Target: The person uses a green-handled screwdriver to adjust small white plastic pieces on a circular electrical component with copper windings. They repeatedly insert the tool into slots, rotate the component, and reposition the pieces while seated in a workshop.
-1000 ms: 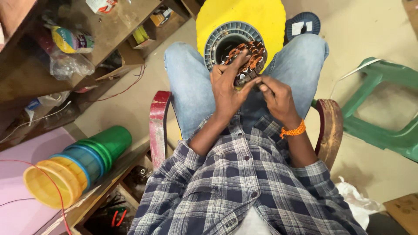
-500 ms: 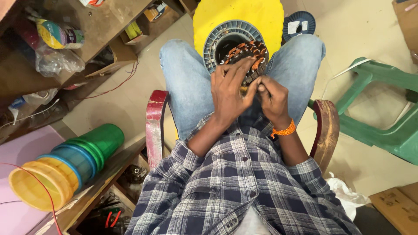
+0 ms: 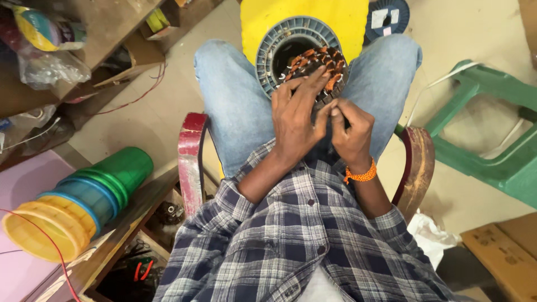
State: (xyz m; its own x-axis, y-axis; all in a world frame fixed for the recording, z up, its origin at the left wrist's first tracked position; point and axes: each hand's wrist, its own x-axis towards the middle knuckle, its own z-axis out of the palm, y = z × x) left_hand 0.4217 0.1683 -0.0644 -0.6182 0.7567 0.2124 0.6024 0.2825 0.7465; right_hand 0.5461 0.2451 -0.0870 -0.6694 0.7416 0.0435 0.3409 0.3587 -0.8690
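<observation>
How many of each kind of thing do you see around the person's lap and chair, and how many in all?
Motor stator with copper windings, under the left hand and right hand: 1
Stacked plastic cups: 4
Green plastic stool: 1
Wire spool: 1
Cardboard box: 1
Total: 8

Beige floor [image 3: 168, 120], worn and dusty, evenly lit. Wooden shelves [image 3: 106, 33] upper left with clutter; stacked plastic tubs [image 3: 84, 196] lower left lying on a wooden bench [image 3: 131, 215]. Green plastic chair [image 3: 492, 134] to the right, cardboard box [image 3: 503, 251] bottom right, red-armed chair [image 3: 192, 156] centre.
</observation>
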